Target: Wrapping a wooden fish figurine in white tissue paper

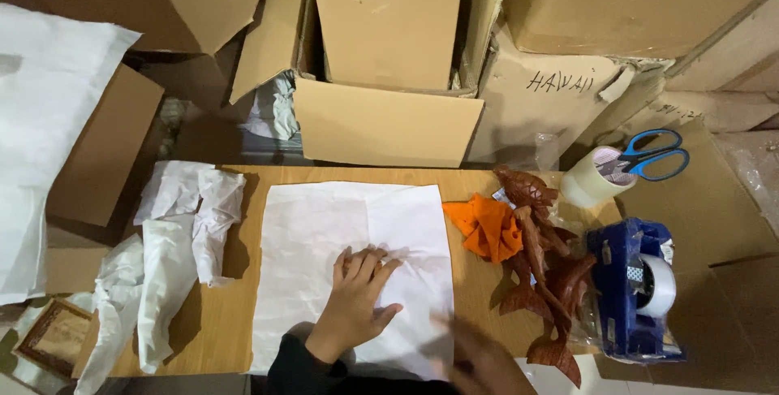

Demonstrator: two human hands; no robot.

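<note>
The left hand (pixel 357 302) lies flat, palm down, on a white sheet of wrapping paper (pixel 324 233) spread over the middle of the wooden bench (pixel 479 281). Its fingers (pixel 369 265) are stretched out, close together, and hold nothing; they press on the creased part of the sheet near its centre. The right hand (pixel 479 358) is at the near edge of the bench, over the sheet's near right corner, and is too blurred to tell how its fingers stand or whether it touches the paper.

Just beside the sheet's right edge lies a crumpled orange cloth (pixel 487 228), touching a carved reddish-brown wooden figure (pixel 540 265) that runs from the far edge towards the near right corner. Further right, off the bench's right edge, stands a blue tape dispenser (pixel 629 293) with a roll of clear tape. Beyond it, by the far right corner, a roll of tape (pixel 592 176) stands upright with blue-handled scissors (pixel 653 154) resting on it.

Along the left edge of the bench, crumpled white paper (pixel 174 241) hangs partly over the side. Open cardboard boxes (pixel 388 62) are stacked beyond the far edge. A small framed picture (pixel 53 336) lies below the near left corner.
</note>
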